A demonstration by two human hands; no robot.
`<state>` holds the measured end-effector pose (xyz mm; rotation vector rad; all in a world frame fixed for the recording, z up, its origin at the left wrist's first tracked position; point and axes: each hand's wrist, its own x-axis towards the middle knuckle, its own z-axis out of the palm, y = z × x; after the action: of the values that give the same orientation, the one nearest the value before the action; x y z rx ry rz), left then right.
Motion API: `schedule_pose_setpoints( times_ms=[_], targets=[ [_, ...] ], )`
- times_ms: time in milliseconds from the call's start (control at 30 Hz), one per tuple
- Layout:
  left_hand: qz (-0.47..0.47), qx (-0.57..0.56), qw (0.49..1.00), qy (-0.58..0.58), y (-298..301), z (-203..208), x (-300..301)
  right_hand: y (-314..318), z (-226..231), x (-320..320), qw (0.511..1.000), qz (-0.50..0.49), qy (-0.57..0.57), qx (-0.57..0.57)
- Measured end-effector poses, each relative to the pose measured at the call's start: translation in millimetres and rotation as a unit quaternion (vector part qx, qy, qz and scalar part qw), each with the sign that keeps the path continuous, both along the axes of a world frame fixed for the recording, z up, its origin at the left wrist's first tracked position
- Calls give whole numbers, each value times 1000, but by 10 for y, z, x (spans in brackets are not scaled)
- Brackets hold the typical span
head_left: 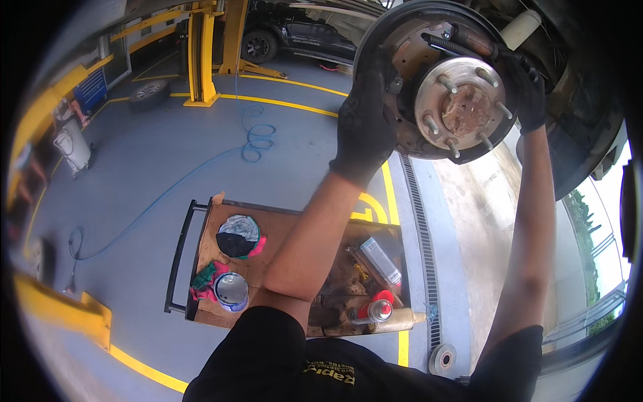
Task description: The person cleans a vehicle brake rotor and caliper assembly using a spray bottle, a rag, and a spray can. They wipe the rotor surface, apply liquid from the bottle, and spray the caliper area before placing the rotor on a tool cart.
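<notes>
Your gloved left hand [365, 130] is at the left rim of the brake assembly [463, 110], raised beyond the trolley's [271, 231] far right corner; your gloved right hand [530, 97] is at its right side. Finger closure cannot be determined for either hand. Trolley: open tin [232, 289] near the near left corner; red spray can [376, 311] toward the near right corner.

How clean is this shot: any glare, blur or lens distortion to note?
Head view: outdoor background at right is washed out; the drain grate bows slightly and black vignetting rings the frame. Head view: yellow beam at lower left looks soft, while the wheel hub reads clearly.
</notes>
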<state>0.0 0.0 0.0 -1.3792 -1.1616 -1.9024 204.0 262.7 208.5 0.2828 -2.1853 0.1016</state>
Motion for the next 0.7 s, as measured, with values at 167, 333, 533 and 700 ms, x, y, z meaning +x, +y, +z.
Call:
schedule_pose_setpoints(
  times_ms=[167, 333, 533, 700],
  targets=[
    [11, 110, 988, -103, 166, -373, 248, -99, 284, 199, 824, -313, 22, 472],
    [61, 135, 986, 73, 262, 528, -331, -274, 248, 190, 811, -363, 3, 458],
    [36, 53, 989, -131, 103, -560, 368, -54, 307, 226, 875, -311, 8, 371],
    [-122, -42, 970, -206, 150, -929, 850, 18, 415, 324, 898, -333, -35, 285]
  ],
)
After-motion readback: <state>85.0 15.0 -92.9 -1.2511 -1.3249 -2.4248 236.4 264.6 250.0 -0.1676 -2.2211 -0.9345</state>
